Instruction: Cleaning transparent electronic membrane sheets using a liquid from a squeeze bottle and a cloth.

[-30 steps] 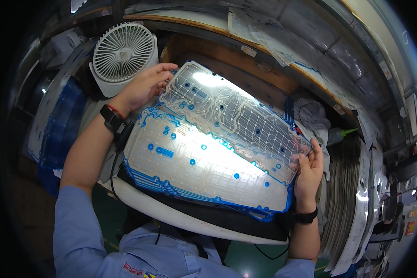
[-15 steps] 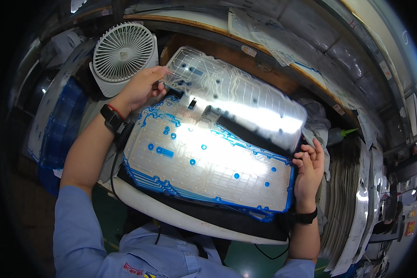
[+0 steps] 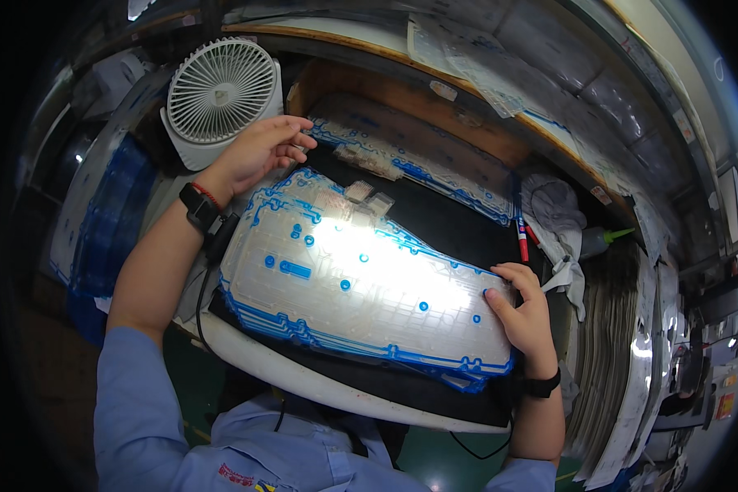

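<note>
In front of me lies a stack of clear, blue-edged plastic sheets [image 3: 369, 316] with circuit-like lines and blue rings. My right hand [image 3: 526, 316] has its thumb over the far right corner of the top sheet and its fingers at the edge; that end looks slightly raised. My left hand [image 3: 262, 152] hangs beyond the stack's left end, fingers apart and holding nothing. Its fingertips are next to the left end of a second pile of similar sheets [image 3: 459, 193] behind the first. Short connector tails [image 3: 369, 201] stick out from the near stack's far edge.
A white fan [image 3: 221, 94] stands at the far left, by blue-wrapped stacks [image 3: 115, 217]. A wooden shelf edge [image 3: 369, 56] runs behind. To the right are a red marker [image 3: 522, 239], a grey cloth [image 3: 553, 205], a green-tipped bottle [image 3: 603, 239] and piled sheets [image 3: 607, 353].
The loose clear sheet I held in both hands now lies on the far pile, released. My right hand has come nearer and left onto the near stack; the left hand's fingers have opened.
</note>
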The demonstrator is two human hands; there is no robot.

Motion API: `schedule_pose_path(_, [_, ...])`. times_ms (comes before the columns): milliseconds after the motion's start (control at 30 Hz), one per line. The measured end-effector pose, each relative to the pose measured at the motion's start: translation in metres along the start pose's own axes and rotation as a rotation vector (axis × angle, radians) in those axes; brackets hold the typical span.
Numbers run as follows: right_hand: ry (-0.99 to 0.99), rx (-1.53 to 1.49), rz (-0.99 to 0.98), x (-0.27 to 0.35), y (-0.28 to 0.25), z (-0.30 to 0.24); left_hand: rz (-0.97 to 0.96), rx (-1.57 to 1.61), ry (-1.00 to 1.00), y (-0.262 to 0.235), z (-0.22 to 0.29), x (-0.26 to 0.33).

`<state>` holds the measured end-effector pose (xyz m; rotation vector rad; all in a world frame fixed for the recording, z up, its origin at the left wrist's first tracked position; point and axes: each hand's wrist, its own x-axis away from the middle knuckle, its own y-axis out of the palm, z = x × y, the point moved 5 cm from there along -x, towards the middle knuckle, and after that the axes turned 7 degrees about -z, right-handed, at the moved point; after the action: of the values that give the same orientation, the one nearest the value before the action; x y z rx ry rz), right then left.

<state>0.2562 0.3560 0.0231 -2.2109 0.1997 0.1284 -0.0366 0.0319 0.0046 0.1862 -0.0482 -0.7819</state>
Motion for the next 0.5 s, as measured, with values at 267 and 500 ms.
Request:
schedule_pose_path(267, [-0.031,-0.248,0.185,0.004,-0.006,0.01,-0.037,0.019,-0.022,0.008,0.004,0.004])
schedule_pose_path(500, [0.099,-0.555,0.339,0.006,-0.007,0.023,-0.19,-0.378,-0.07,0.027,0.011,0.012])
